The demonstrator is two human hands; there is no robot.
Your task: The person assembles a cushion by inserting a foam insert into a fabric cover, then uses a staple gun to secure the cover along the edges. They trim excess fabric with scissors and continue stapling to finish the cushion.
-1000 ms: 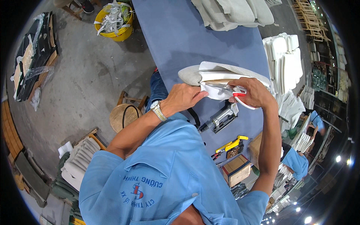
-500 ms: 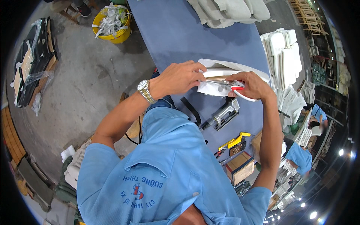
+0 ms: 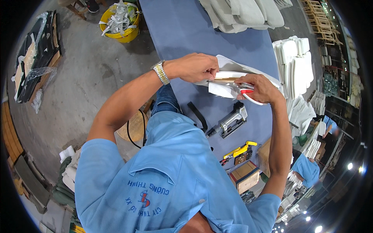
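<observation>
A padded panel (image 3: 229,74) with white fabric (image 3: 223,91) lies at the far part of the blue-grey table, and a thin wood-coloured edge shows along it. My left hand (image 3: 202,69) is closed on the fabric at the panel's left end, fingers pinched together. In my right hand (image 3: 259,90) are scissors (image 3: 253,99) with red and white handles, held at the panel's near side. Their blades lie along the panel, mostly hidden by fingers and cloth. Nearer to me a staple gun (image 3: 234,119) rests on the table, beside a black strap (image 3: 197,115).
Yellow-handled tools (image 3: 243,149) and a wooden box (image 3: 247,179) sit at the table's near right. Grey pads (image 3: 248,13) are stacked at the far end, white pads (image 3: 293,66) beyond the right edge. A yellow bucket (image 3: 124,37) holds scraps. Co-workers (image 3: 307,169) are at right.
My left hand has shifted slightly right and away from me, its fingers now bunched tighter on the fabric. The scissor blades, plainer before, are now mostly covered. The view has shifted slightly.
</observation>
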